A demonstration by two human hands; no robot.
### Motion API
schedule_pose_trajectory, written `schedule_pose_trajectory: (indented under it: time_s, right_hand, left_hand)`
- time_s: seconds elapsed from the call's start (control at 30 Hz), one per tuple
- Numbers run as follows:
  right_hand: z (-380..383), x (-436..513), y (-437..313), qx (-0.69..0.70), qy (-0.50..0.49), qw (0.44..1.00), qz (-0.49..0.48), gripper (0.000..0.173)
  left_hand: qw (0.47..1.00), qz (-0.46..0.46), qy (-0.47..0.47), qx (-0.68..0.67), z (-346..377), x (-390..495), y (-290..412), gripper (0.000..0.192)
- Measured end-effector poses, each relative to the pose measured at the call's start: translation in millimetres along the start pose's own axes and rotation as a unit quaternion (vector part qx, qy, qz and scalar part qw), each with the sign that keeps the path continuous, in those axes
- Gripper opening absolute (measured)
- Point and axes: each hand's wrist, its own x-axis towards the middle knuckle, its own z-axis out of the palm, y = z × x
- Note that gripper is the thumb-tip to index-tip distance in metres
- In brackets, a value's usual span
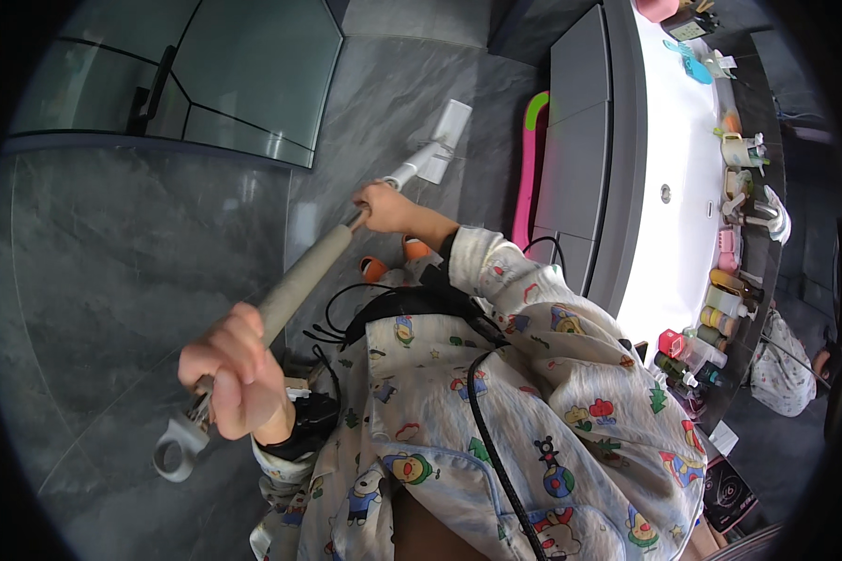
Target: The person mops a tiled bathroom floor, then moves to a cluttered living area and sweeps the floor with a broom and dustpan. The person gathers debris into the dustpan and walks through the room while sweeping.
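A flat mop (305, 273) slants across the view, with a grey padded grip on its pole and a hanging loop (173, 456) at its upper end. My left hand (235, 372) is closed around the pole near that loop. Farther down, below the padded part, my right hand (386, 207) grips the thin section of the pole. Beyond my right hand the white lower pole (408, 168) runs to the white rectangular mop head (452, 123), which lies on the grey tile floor (375, 105).
A glass door (252, 63) with a dark handle is at the upper left. On the right, a grey cabinet (575, 161) carries a long white sink (673, 133) lined with bottles and cups. A pink curved object (528, 168) leans against the cabinet. Orange slippers (373, 269) are below me.
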Motion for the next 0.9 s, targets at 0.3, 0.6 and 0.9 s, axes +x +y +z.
schedule_pose_trajectory:
  time_s: [0.3, 0.6, 0.9]
  right_hand:
    - [-19.1, -4.2, -59.0, 0.006, -0.021, 0.999, 0.031, 0.016]
    - [-30.9, -55.5, -33.5, -0.004, -0.136, 0.978, 0.156, 0.023]
    - [9.7, -26.0, -39.0, 0.066, -0.051, 0.994, 0.072, 0.023]
  left_hand:
    - [0.996, 0.067, 0.0, 0.067, 0.8, 5.4, 41.4, 0.024]
    - [0.991, -0.053, -0.091, -0.078, -6.1, 9.7, 3.9, 0.018]
    - [0.986, -0.017, -0.16, -0.042, -22.3, 24.1, 26.3, 0.018]
